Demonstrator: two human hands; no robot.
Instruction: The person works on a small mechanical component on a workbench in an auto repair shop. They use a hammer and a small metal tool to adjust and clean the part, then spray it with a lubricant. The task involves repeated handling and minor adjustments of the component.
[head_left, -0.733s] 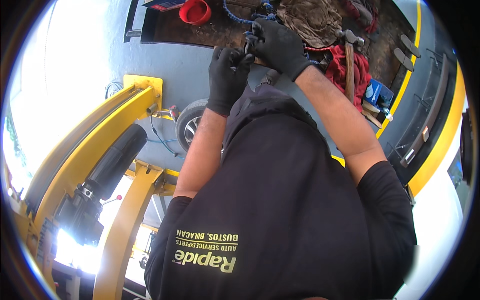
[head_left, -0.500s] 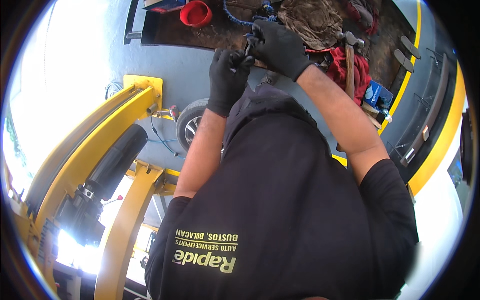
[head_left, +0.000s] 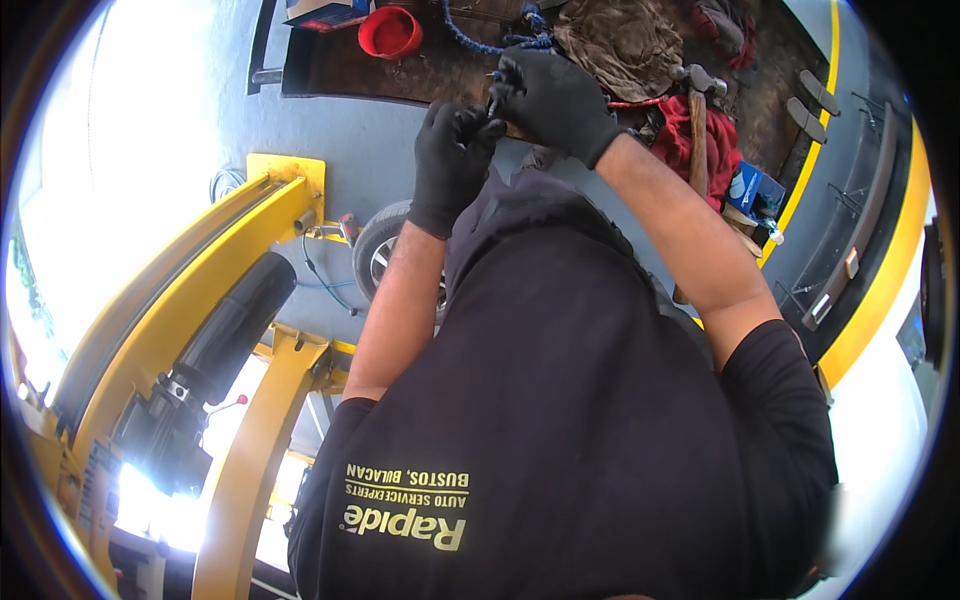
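Observation:
Both my hands wear black gloves and meet at the near edge of the workbench (head_left: 340, 70). My left hand (head_left: 452, 165) is closed, thumb and fingers pinched around something small and dark, mostly hidden. Fingers curled in, my right hand (head_left: 556, 103) grips at the same spot from the right, and a speck of blue shows by its fingertips. A blue braided cord (head_left: 468, 38) lies on the bench just beyond my right hand. Next to it is a crumpled brown rag (head_left: 620, 45).
A red plastic bowl (head_left: 390, 33) stands on the bench's left. A hammer (head_left: 699, 140) rests across a red cloth (head_left: 722, 135) at right, near a blue box (head_left: 757, 190). Yellow lift posts (head_left: 190, 290) rise at left, and a wheel (head_left: 375, 250) sits on the floor.
Both hands stay together at nearly the same place with only slight finger movement. The view has shifted a little.

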